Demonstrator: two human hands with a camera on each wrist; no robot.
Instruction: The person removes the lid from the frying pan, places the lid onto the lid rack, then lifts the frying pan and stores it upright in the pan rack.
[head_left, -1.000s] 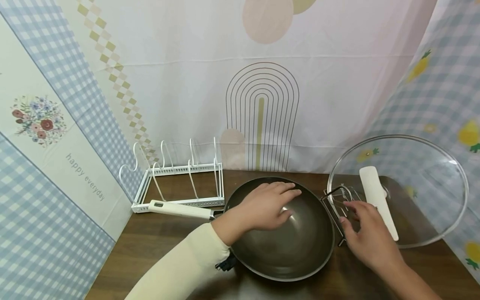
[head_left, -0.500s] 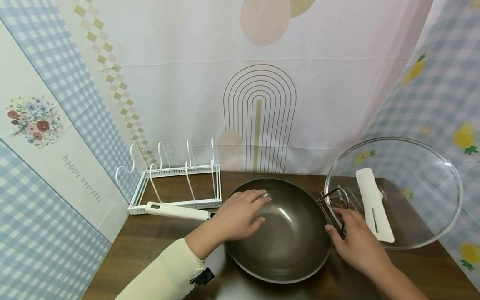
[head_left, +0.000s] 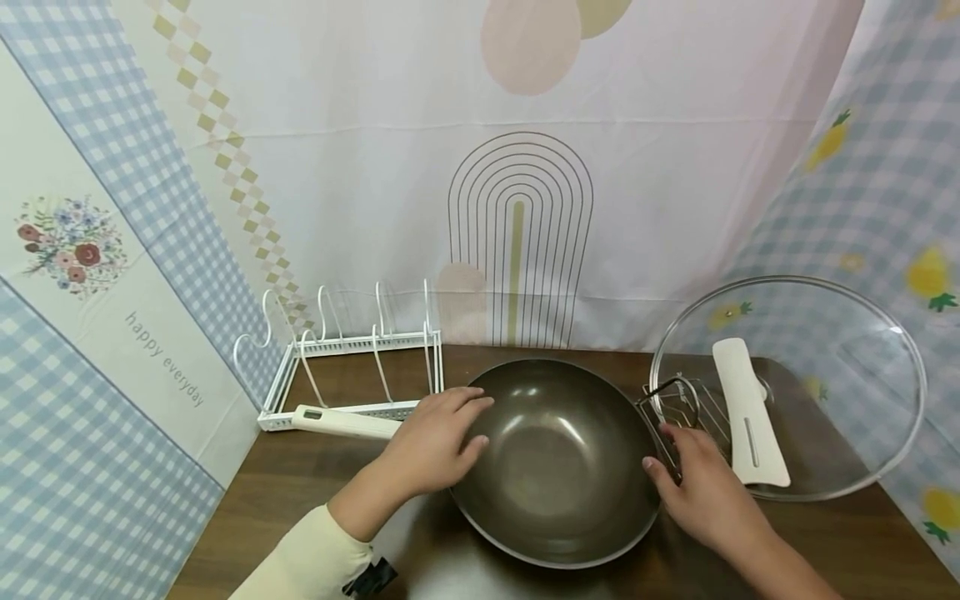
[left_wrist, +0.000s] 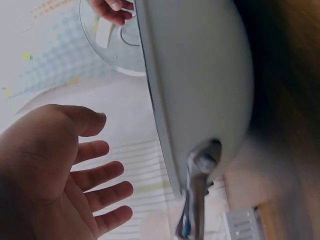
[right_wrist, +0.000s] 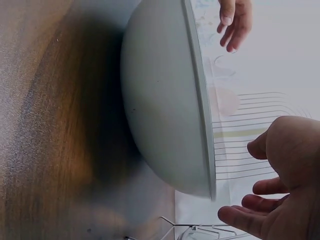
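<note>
Grip: the left hand (head_left: 435, 442) holds nothing, thumb and fingers parted and loosely bent; the right hand (head_left: 701, 483) is empty too, its thumb away from its fingers.
Left side: in the left wrist view this hand is clear of the pan (head_left: 555, 467); from the head view it covers the root of the handle (head_left: 341, 421).
Right side: fingertips hover just beside the rim (head_left: 558, 567), seemingly apart from it.
Pan: sits upright between both hands, around the middle of the surface (head_left: 258, 500), its far side near the back edge, its handle pointing toward the left edge.
Good hold: to move it well, the left hand would best wrap the handle close to the root, with the right steadying the opposite rim so the wide bowl stays level.
Rack: a white rack (head_left: 390, 410) stands toward the back left corner; the handle overlaps its front rail in view, touching or not I cannot tell.
Lid: a glass lid (head_left: 832, 375) with a white knob (head_left: 738, 383) leans by the back right corner, behind a wire stand (head_left: 660, 390).
Care: the right knuckles work close to that stand, so a bump could tip the lid; keeping the elbow in should help.
</note>
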